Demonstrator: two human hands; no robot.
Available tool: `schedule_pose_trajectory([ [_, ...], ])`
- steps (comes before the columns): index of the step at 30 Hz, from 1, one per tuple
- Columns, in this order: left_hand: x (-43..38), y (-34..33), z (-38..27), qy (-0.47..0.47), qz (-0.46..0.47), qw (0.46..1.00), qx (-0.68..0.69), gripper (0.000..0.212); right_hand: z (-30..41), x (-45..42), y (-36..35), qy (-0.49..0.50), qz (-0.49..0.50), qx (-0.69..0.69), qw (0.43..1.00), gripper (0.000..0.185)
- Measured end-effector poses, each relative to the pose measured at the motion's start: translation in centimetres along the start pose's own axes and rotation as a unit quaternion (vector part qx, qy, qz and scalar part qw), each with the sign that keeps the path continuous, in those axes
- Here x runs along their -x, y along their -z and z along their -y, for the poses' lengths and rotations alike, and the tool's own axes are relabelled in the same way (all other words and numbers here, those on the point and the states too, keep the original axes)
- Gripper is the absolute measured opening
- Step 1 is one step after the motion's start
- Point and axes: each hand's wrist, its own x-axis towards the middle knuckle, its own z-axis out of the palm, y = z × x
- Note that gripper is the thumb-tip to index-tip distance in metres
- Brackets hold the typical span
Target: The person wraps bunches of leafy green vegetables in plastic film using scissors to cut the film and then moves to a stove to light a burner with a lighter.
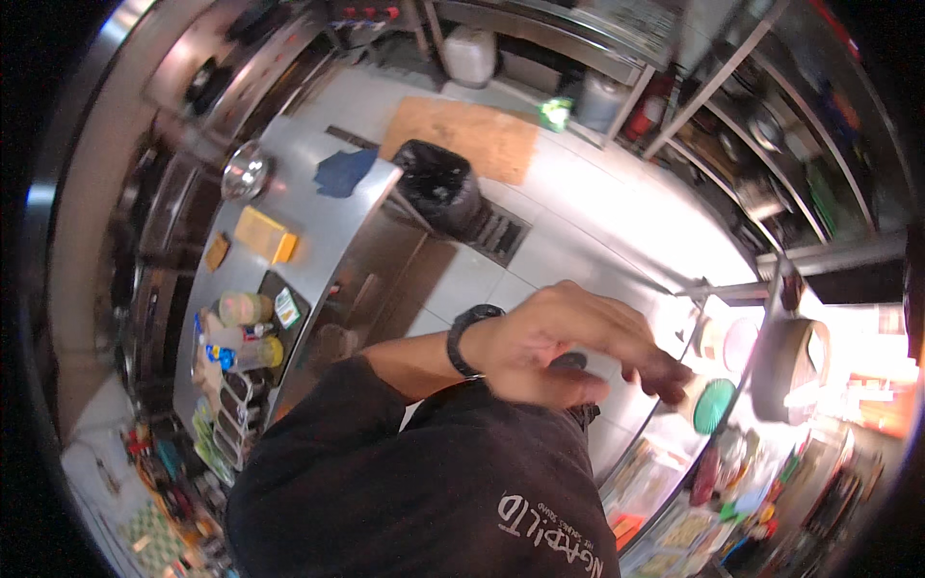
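My left hand (571,339) is stretched across my body to the right, a black band (462,339) around its wrist. Its fingers are bent and blurred, the thumb apart from them, and I see nothing held. A dark rounded thing (569,360) shows through the gap below the palm; I cannot tell what it is. Nearest beyond the fingertips is a green ribbed round item (715,406) by a glass or metal-edged rack (694,462). Past it hangs or stands a large round pan-like vessel (784,372). My right hand is out of view.
Left, a stainless steel table (303,217) bears a metal bowl (246,172), blue cloth (345,172), yellow box (266,235) and several jars (246,309). A black-lined bin (437,180) stands beside cardboard (498,137) and a floor grate (506,235). Metal shelving (766,137) holds cookware.
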Motion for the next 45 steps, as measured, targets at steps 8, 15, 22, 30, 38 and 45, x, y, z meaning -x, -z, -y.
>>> schedule_pose_trajectory([
  [8, 20.4, 12.6, 19.3, 0.442, -0.329, 0.819, -0.159, 0.036, 0.4, -16.1, -7.4, -0.055, 0.207, 0.106, 0.971, 0.055],
  [15, 42.6, 16.4, 22.6, 0.72, -0.296, 0.463, -0.424, 0.05, 4.2, -35.7, -12.6, -0.152, 0.37, 0.096, 0.911, 0.057],
  [22, 34.0, 22.6, 24.2, 0.732, -0.511, 0.422, -0.161, 0.04, 20.6, -58.5, -22.4, -0.151, 0.262, -0.112, 0.947, 0.049],
  [30, 25.9, 30.5, 34.0, 0.679, -0.495, 0.491, -0.229, 0.047, 51.7, -67.5, -41.8, 0.207, 0.32, 0.059, 0.923, 0.051],
  [38, 21.8, 42.9, 38.7, 0.729, -0.499, 0.461, -0.087, 0.043, 68.0, -63.8, -53.3, 0.403, 0.346, 0.34, 0.776, 0.046],
  [45, 20.3, 62.4, 30.6, 0.603, -0.574, 0.482, -0.272, 0.041, 71.1, -70.1, -65.2, 0.456, 0.465, 0.312, 0.692, 0.04],
])
